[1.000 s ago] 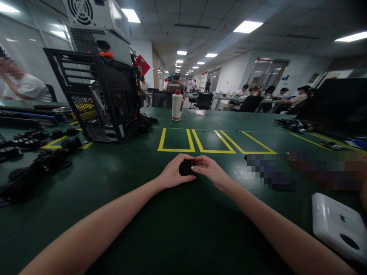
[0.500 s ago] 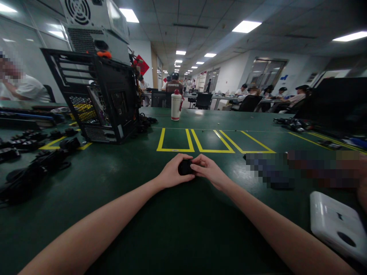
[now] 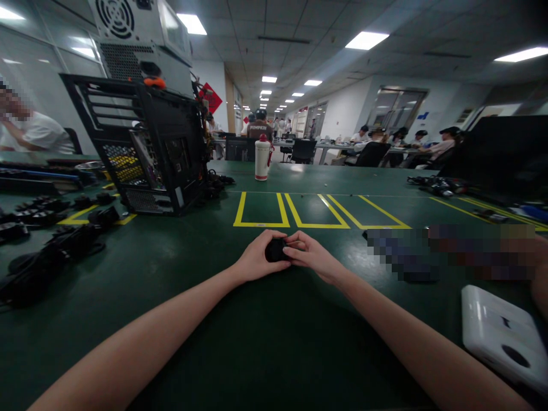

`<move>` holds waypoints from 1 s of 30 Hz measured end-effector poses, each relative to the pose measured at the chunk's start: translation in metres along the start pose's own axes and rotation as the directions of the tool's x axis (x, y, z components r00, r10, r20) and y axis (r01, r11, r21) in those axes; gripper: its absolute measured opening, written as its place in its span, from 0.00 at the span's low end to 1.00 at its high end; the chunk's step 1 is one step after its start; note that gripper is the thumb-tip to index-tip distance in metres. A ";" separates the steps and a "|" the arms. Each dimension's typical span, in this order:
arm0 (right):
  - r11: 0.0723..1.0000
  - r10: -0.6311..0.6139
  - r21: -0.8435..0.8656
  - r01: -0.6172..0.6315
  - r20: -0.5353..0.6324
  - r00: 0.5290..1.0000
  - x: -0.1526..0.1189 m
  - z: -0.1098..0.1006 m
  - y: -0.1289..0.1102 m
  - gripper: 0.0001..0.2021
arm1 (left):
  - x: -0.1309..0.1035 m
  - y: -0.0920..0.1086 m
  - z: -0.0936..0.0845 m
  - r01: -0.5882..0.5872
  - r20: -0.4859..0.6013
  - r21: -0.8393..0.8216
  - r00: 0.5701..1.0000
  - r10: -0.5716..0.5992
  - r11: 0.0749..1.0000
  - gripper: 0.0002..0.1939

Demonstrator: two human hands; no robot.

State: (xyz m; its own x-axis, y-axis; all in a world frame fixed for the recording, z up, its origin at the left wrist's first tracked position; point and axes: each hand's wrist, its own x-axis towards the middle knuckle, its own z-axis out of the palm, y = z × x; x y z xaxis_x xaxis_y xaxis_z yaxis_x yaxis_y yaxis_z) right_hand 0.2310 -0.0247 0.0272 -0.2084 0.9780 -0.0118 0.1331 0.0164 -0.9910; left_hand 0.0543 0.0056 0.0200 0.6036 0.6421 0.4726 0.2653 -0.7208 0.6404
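Note:
A small black object (image 3: 275,250), rounded and dark, is held between my two hands over the green table (image 3: 274,337); its exact kind is too dark to make out. My left hand (image 3: 260,257) curls around its left side, thumb below and fingers above. From the right, my right hand (image 3: 310,255) has its fingertips pinched on the object's right edge. Just beyond the hands lie yellow tape outlines (image 3: 261,224) on the tabletop.
To the left stands a black computer case (image 3: 162,148) with metal power supplies (image 3: 141,51) on top. Black cables (image 3: 55,251) lie near it. A white bottle (image 3: 262,160) stands farther back. At right are a white device (image 3: 500,331), a blurred-out item (image 3: 402,260) and a dark monitor (image 3: 500,154).
Both hands keep their hold on the black object in nearly the same place. The whole view has shifted very slightly.

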 end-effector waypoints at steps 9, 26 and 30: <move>0.998 -0.049 0.044 0.051 -0.046 0.998 0.004 0.003 0.000 0.15 | 0.001 -0.001 0.001 0.006 -0.004 0.004 1.000 -0.006 1.000 0.26; 0.996 -0.049 0.071 0.051 -0.028 0.998 0.001 0.001 0.000 0.09 | 0.001 0.002 0.000 0.020 -0.011 0.012 1.000 -0.020 1.000 0.23; 0.994 -0.078 0.074 0.082 -0.050 0.996 0.005 0.002 0.002 0.12 | 0.000 0.004 0.000 0.020 -0.013 0.005 1.000 -0.020 1.000 0.22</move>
State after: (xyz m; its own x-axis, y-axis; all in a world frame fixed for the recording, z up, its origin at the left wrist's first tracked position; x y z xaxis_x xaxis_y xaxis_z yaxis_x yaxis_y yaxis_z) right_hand 0.2285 -0.0203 0.0253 -0.1697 0.9828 0.0724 0.0440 0.0810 -0.9957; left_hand 0.0555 0.0029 0.0227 0.5880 0.6599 0.4677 0.2810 -0.7089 0.6470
